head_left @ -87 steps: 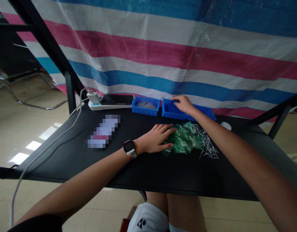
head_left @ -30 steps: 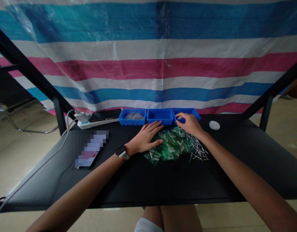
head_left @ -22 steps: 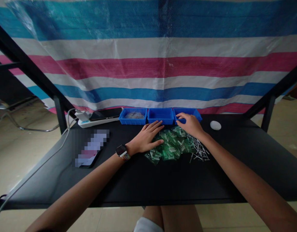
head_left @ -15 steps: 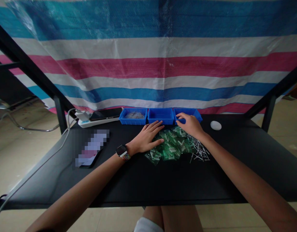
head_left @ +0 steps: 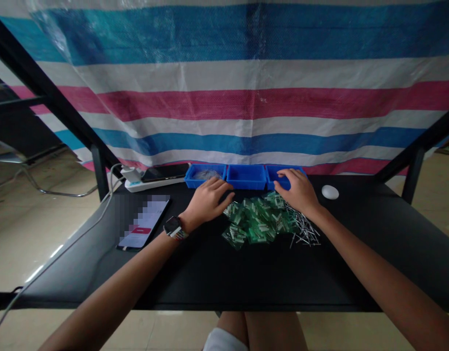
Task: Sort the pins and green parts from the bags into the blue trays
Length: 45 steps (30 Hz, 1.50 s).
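My left hand [head_left: 209, 201] is open, its fingers near the front edge of the left blue bin [head_left: 204, 185], which contains clear plastic material [head_left: 202, 173]. My right hand [head_left: 297, 191] is open too, thumb and fingers apart, over the front of the right blue bin [head_left: 270, 184] and partly covering it. Between them stands the middle blue bin [head_left: 246, 184]. In front of the bins lies a pile of small green-tinted plastic packets [head_left: 259, 222] with pale pieces inside. Loose metal rivet-like pins [head_left: 305, 231] lie beside the pile, below my right wrist.
At the left lie a phone with a lit screen [head_left: 146, 224] and a white power strip [head_left: 157, 184] with a dark phone [head_left: 166, 172] on it. A white cable [head_left: 82, 231] runs off the table's left side. A white round object [head_left: 330, 192] sits at the right. Striped sheeting [head_left: 246, 105] hangs behind.
My left hand has moved left off the packets to the front of the left bin. My right hand has shifted slightly, its thumb and fingers still apart. The view has shifted a little.
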{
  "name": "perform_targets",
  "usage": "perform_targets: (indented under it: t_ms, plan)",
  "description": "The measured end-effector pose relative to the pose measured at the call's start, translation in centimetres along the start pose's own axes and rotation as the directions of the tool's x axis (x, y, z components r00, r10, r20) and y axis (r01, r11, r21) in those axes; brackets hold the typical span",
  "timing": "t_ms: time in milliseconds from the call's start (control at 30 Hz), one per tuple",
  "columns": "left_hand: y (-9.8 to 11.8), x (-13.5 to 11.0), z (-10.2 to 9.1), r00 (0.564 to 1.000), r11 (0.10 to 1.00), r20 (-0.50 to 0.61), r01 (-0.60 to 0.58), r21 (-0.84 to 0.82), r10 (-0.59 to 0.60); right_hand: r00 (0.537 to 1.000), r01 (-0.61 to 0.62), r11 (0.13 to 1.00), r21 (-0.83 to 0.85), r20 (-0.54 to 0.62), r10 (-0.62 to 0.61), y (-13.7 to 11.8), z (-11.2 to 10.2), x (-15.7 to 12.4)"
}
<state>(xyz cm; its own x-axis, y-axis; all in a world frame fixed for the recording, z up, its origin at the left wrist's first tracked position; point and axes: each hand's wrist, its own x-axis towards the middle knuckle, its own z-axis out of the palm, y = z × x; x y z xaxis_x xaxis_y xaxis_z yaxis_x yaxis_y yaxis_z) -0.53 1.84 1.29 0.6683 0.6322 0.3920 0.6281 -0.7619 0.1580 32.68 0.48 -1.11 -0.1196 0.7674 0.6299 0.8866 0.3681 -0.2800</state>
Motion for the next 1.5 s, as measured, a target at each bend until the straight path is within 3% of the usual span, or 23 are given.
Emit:
perform_targets:
  t_ms: [100, 300, 533, 700, 867, 933, 1033, 1100, 1200, 1300, 1400, 1500]
  plan:
    - [-2.3, -0.2, -1.1, 0.986, 0.970, -0.088, 0.154, 0.187, -0.139, 1.000, 0.010, 0.999, 0.051, -0.005, -0.010, 0.2, -1.0, -0.7]
    - [-5.4, -1.4, -1.9, 0.982, 0.953, 0.056, 0.161, 0.258, -0.181, 0.998, -0.015, 0.988, 0.155, -0.061, 0.025, -0.9, -3.2, -2.2]
    - [-4.4, -3.1, -3.5, 0.976, 0.974, 0.104, 0.173, 0.148, -0.189, 0.983, -0.083, 0.967, 0.241, -0.139, 0.119, -2.2, -5.3, -4.5]
    - [-2.5, -3.9, -4.8, 0.980, 0.984, 0.120, 0.149, 0.095, -0.160, 0.973, -0.162, 0.909, 0.384, -0.091, 0.212, -3.7, -6.3, -6.6]
    - [1.8, -3.3, -7.0, 0.997, 0.998, 0.055, 0.055, -0.019, -0.053, 0.946, -0.254, 0.765, 0.591, -0.011, 0.323, -6.2, -7.0, -9.0]
    - [4.6, -2.3, -8.0, 1.000, 0.996, -0.004, 0.012, -0.092, -0.013, 0.917, -0.309, 0.636, 0.707, 0.043, 0.397, -7.3, -7.0, -9.9]
    - [9.9, 0.0, -8.4, 0.999, 0.966, -0.046, -0.022, -0.257, 0.010, 0.880, -0.344, 0.371, 0.863, 0.158, 0.448, -9.3, -6.6, -11.0]
    - [13.5, 1.7, -7.5, 0.998, 0.932, -0.066, -0.030, -0.360, 0.007, 0.881, -0.321, 0.244, 0.915, 0.194, 0.432, -10.6, -6.1, -11.5]
    - [18.2, 4.2, -4.6, 0.998, 0.878, -0.059, -0.025, -0.478, -0.003, 0.886, -0.293, 0.232, 0.928, 0.172, 0.430, -11.9, -5.3, -12.3]
    - [21.4, 6.3, -1.6, 0.997, 0.852, -0.064, -0.004, -0.524, -0.034, 0.840, -0.293, 0.178, 0.939, 0.164, 0.517, -12.0, -4.8, -13.1]
    - [23.0, 7.5, -0.2, 0.996, 0.839, -0.080, -0.003, -0.545, -0.048, 0.768, -0.295, 0.055, 0.954, 0.202, 0.608, -10.9, -5.2, -13.8]
    - [22.5, 7.3, -0.2, 0.989, 0.813, -0.148, -0.069, -0.578, -0.021, 0.726, -0.313, 0.008, 0.950, 0.234, 0.646, -9.1, -6.6, -14.1]
